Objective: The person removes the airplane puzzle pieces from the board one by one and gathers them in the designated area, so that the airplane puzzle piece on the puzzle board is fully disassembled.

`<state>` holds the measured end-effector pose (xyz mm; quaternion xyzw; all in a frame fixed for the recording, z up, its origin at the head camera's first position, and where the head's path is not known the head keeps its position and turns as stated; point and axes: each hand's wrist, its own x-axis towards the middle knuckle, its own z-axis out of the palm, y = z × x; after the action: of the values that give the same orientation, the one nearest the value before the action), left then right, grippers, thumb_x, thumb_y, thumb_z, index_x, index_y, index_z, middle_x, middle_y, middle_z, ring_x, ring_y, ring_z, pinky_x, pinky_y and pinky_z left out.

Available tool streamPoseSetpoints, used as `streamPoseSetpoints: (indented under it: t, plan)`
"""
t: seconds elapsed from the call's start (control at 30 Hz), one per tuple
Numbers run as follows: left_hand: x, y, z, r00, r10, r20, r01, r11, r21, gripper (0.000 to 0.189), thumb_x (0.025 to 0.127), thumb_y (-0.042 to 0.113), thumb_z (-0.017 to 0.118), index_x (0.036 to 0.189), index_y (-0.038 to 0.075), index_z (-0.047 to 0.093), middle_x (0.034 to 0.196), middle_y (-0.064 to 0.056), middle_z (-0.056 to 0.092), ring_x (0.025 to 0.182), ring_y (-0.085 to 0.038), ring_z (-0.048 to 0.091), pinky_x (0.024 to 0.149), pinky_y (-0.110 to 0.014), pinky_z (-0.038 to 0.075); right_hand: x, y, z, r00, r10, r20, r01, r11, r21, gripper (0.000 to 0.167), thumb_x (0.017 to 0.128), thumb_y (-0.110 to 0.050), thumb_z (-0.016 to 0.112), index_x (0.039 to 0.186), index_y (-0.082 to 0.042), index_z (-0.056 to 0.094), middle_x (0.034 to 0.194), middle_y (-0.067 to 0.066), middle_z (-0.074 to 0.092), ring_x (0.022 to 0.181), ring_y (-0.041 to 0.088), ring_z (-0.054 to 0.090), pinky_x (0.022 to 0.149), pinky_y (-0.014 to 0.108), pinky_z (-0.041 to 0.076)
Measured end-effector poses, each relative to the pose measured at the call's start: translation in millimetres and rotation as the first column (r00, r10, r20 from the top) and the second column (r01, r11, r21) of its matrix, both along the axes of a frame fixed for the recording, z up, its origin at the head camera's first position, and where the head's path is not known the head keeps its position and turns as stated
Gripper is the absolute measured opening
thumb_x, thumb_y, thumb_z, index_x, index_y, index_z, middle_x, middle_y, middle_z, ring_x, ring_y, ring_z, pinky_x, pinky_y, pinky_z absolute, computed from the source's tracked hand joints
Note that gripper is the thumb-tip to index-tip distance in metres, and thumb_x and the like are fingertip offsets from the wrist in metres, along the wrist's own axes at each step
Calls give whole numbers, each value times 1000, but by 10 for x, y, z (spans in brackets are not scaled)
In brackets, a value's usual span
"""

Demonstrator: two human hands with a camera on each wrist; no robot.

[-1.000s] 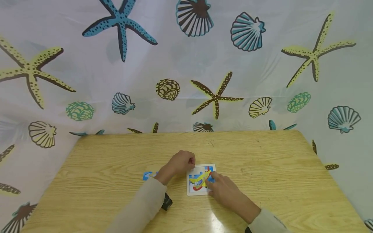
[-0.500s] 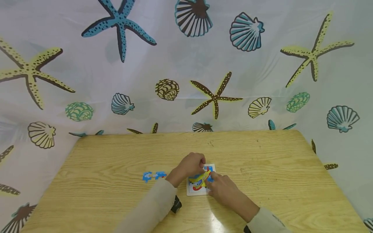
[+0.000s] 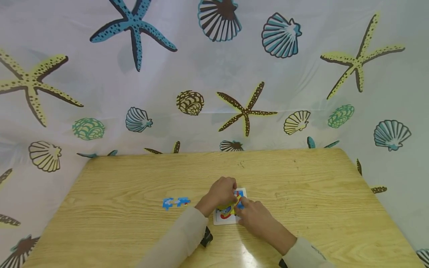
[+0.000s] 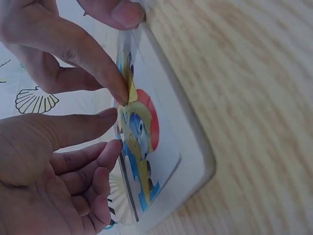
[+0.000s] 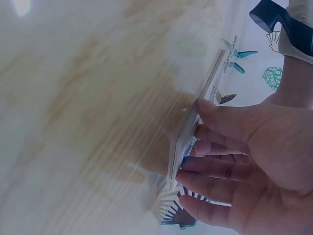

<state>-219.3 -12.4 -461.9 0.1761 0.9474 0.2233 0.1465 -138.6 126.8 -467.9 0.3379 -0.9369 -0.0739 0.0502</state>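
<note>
A square picture puzzle [image 3: 225,219] of a yellow and red airplane lies in its white frame on the table. My left hand [image 3: 222,190] reaches over its upper left part, fingers bent. In the left wrist view the thumb and fingers of my left hand [image 4: 73,161] come together right at the puzzle's surface; I cannot tell whether a piece is between them. My right hand [image 3: 259,223] rests on the puzzle's right side. In the right wrist view the fairly straight fingers of my right hand [image 5: 225,161] touch the frame's edge and top.
Two loose blue puzzle pieces, a left one [image 3: 167,203] and a right one [image 3: 183,201], lie left of the frame on the wooden table [image 3: 110,223]. Behind the table hangs a white cloth [image 3: 207,67] printed with starfish and shells.
My left hand has moved right, from the puzzle's upper left edge to over its upper part, and the loose pieces on the left show fully. My right hand stays in place.
</note>
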Motion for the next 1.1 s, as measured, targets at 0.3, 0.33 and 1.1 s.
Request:
streamPoseSetpoints:
  t: [0.3,0.33,1.1]
  plan:
    - [40,57,-21,999,40,2,-40,999,23,31,71,15,81,93,1,64,84,-7,61,71,-17,54,63,-30,49,9,-29,24,999,-30,17,29,998,56,39,85,-40,67,117,-18,68,102,3,59,77,8,53,54,23,45]
    - [43,63,-25,999,41,-8,-41,999,22,31,71,15,82,92,1,64,84,-7,62,70,-17,54,63,-30,49,9,-30,23,999,-30,14,29,998,58,39,85,-40,67,117,-18,68,102,3,59,78,8,54,54,23,46]
    - [77,119,-28,994,106,-24,-105,994,9,32,68,14,85,88,1,63,81,-7,61,68,-16,53,60,-28,47,6,-19,-20,999,-25,-28,26,997,68,38,84,-41,67,116,-21,69,96,1,58,70,6,46,49,21,40]
